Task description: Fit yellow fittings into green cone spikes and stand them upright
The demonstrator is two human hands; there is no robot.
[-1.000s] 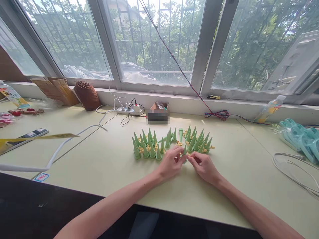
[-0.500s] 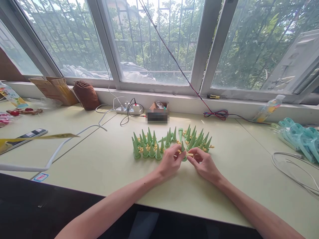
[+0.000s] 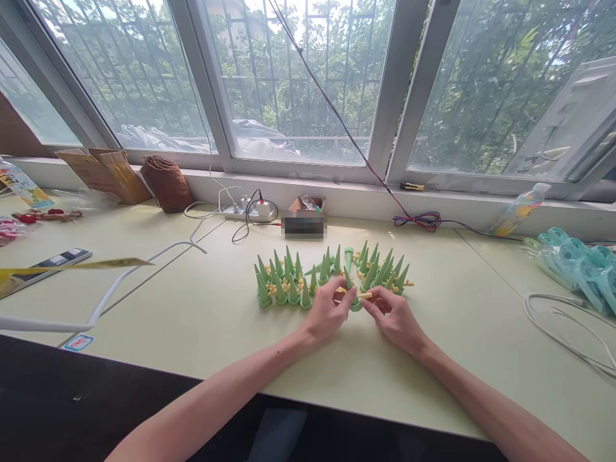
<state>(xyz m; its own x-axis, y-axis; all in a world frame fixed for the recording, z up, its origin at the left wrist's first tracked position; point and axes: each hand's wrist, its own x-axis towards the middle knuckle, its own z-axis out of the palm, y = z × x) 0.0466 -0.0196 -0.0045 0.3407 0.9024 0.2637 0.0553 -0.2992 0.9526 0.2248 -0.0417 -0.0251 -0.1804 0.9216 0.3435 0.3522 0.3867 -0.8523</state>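
Observation:
My left hand (image 3: 332, 307) is closed around a green cone-shaped watering spike (image 3: 355, 304), whose tip leans to the left over its wide collar. Between finger and thumb, my right hand (image 3: 392, 316) pinches a small pale-yellow plastic stem (image 3: 366, 296). Its inner end touches or nearly touches the spike; the exact join is too small to make out. Left of my hands, a group of green spikes (image 3: 294, 293) stands point up with yellow valve pieces among them. More spikes (image 3: 380, 273) stand behind my right hand, and one spike (image 3: 349, 258) rests point down.
A blurred dark box (image 3: 304, 226) and a power strip (image 3: 240, 212) lie near the window. Bundled wires (image 3: 423, 222), a bottle (image 3: 520, 210), bagged teal items (image 3: 577, 266) and a coiled cable (image 3: 568, 321) are at right. A phone (image 3: 52, 266) and a white cable (image 3: 120, 282) lie left.
The spike in my left hand has shifted slightly left and tilted over from upright. More of the yellow stem shows between my hands. My right hand has stayed nearly in place.

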